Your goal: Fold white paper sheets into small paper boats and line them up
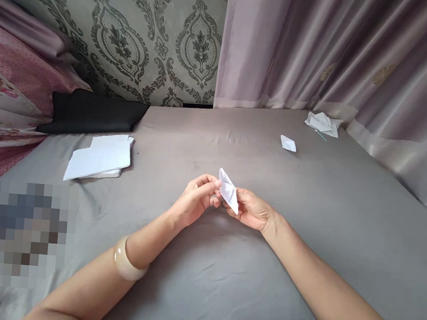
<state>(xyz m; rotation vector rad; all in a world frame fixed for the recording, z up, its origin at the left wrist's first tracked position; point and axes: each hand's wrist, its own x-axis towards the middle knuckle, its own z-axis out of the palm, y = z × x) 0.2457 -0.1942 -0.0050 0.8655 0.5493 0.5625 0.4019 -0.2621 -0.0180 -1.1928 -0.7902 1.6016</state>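
A small folded white paper piece [229,191], pointed at both ends, is held between both hands above the grey bedsheet [304,226]. My left hand [195,200] pinches its left edge with curled fingers. My right hand [252,210] grips it from the right and below, fingers wrapped behind it. A pale bangle [127,264] sits on my left wrist.
A stack of white paper sheets [98,161] lies at the left. A small folded paper boat [287,143] rests farther back on the right, with crumpled paper [323,123] near the curtain [337,46]. A black cushion [91,113] and pink bedding [11,95] sit at the left.
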